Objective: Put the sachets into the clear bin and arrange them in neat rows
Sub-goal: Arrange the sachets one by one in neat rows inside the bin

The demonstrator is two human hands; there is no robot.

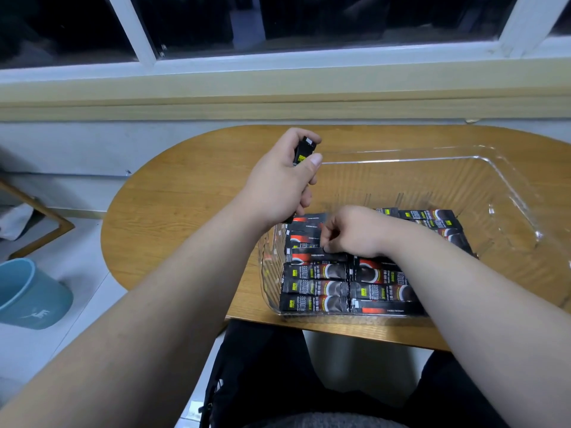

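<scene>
A clear plastic bin (pixel 500 180) stands on the wooden table (pixel 185 205). Its near half holds several black, red-marked sachets (pixel 315 287) laid flat in rows. My left hand (pixel 278 186) hovers over the bin's left edge and grips a bundle of black sachets (pixel 304 149) upright in its fist. Down inside the bin, my right hand (pixel 352 233) has its fingers curled and pinches the edge of a sachet (pixel 312 256) in the left row. Part of the rows is hidden under my right forearm.
The far half of the bin shows no sachets. A window sill and wall run close behind the table. A blue waste bin (pixel 31 295) stands on the floor at the left. My dark-trousered legs are below the table's near edge.
</scene>
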